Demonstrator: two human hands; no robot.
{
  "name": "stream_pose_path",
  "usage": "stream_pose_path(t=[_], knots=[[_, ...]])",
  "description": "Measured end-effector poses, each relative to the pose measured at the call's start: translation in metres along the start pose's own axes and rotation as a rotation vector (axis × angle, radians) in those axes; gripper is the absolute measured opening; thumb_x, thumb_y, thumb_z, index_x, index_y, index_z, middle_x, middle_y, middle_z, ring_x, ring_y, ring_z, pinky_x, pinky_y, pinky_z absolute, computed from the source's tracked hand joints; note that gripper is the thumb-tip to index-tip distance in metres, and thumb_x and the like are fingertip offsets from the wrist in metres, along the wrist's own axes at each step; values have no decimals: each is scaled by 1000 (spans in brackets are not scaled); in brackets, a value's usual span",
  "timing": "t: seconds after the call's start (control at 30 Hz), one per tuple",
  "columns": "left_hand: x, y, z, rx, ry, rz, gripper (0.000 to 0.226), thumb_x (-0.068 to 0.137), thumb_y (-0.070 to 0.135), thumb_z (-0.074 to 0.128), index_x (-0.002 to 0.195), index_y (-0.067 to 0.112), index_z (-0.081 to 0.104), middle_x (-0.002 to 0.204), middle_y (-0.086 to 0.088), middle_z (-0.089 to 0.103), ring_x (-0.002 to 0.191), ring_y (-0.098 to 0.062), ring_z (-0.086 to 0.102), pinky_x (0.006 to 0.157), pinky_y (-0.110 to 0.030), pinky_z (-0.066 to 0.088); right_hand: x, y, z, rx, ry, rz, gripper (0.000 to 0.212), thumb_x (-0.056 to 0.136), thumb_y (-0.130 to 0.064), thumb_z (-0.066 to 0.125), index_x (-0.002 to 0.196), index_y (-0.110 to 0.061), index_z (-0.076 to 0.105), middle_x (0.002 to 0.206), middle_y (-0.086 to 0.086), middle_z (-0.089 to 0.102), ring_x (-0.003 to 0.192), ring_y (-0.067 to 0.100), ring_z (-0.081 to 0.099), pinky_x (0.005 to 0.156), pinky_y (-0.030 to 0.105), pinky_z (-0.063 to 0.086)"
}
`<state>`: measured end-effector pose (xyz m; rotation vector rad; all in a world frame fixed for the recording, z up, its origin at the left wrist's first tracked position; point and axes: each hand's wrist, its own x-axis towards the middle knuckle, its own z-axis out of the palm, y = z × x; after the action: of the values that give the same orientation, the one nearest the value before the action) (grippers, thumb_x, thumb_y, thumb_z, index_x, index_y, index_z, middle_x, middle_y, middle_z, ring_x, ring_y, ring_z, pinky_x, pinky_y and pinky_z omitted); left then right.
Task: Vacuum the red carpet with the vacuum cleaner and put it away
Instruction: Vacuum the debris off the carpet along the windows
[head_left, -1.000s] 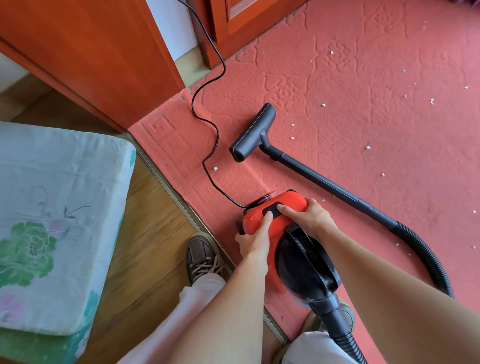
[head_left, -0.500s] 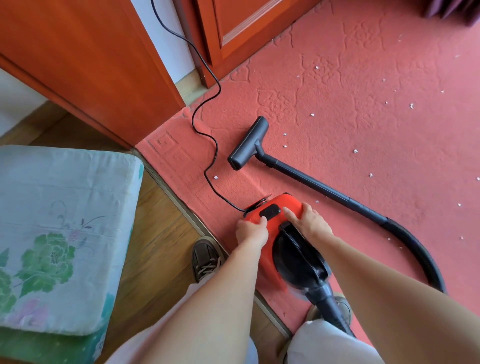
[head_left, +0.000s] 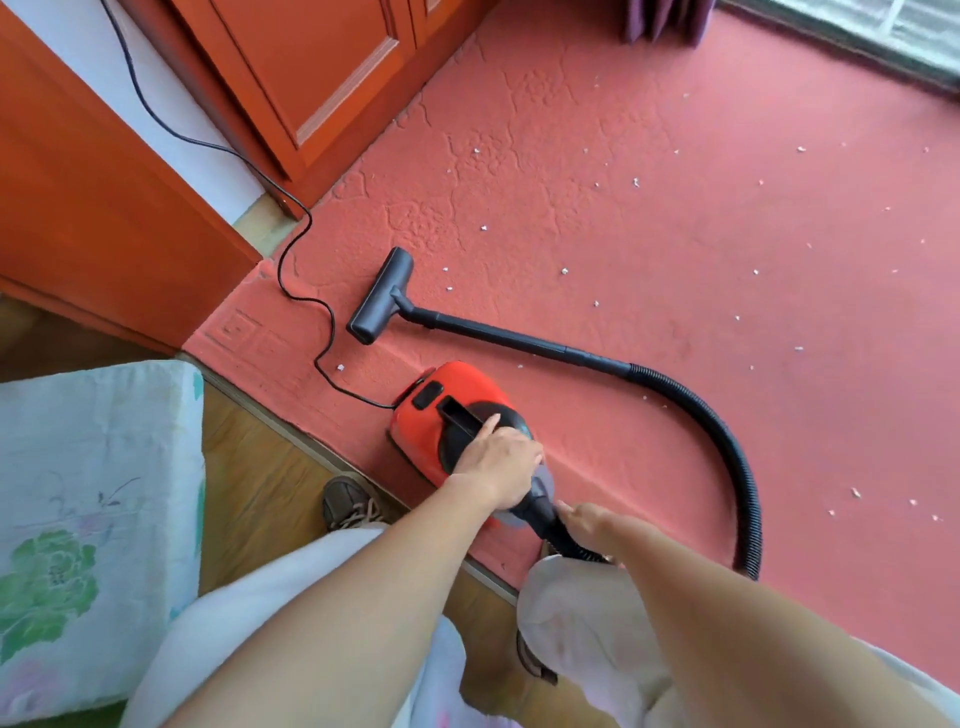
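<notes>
Black dome of the vacuum cleaner (head_left: 431, 415) lay under the left hand (head_left: 496, 462), fingers spread over it, index straight along the carry handle (head_left: 457, 415), nothing wrapped. Right hand (head_left: 582, 519) blurred at the hose (head_left: 727, 447) cuff; grip could not be told. Half a second before, both hands sat at the switch end. The machine stood at the edge of the red carpet (head_left: 675, 338), nozzle (head_left: 382, 296) idle, white scraps (head_left: 563, 270) unswept. Probably just switched on; vacuuming not begun.
</notes>
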<state>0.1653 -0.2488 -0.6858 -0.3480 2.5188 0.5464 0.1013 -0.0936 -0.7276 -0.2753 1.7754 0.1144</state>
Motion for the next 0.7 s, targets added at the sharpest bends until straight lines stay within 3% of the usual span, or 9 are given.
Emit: stream_pose_path(t=[0.07,0.17,0.27,0.4,0.57,0.7], knots=[[1,6,6,147,-38,65,33,102,25,40,126,24,63,132,0,60,137,-24,39,121,-49,7,-6,5,-6,-42,-4,-66,49,107,-32,19,140,-9,47,145,16,47,133,30,45,108,36,32],[1,19,12,362,-180,150,43,98,25,42,140,21,52,147,1,49,150,-26,18,122,-52,1,-14,12,-19,-39,77,-128,45,104,-27,24,126,-6,57,129,18,58,113,31,56,94,34,40],[1,43,17,337,-231,180,48,94,21,49,141,12,43,144,-6,48,141,-24,31,121,-42,12,-31,8,-35,17,116,-186,46,102,-28,28,121,-3,61,127,20,61,111,33,58,93,35,44],[7,63,9,103,-164,128,28,92,16,53,120,16,53,124,-7,59,123,-29,48,105,-37,33,-67,7,-64,4,161,-248,43,103,-25,31,124,0,58,128,22,59,115,34,56,91,34,42],[15,71,7,46,-173,61,16,88,20,54,104,20,54,112,-5,62,113,-32,50,92,-42,42,-96,51,-101,-140,71,-135,43,102,-29,29,98,-5,64,96,15,70,70,26,61,74,37,52],[22,124,-11,-211,-174,78,19,81,28,61,100,28,59,105,-1,68,102,-29,63,81,-39,52,-122,68,-121,-277,189,-106,39,94,-26,36,77,-9,67,67,3,69,55,21,63,68,31,54]])
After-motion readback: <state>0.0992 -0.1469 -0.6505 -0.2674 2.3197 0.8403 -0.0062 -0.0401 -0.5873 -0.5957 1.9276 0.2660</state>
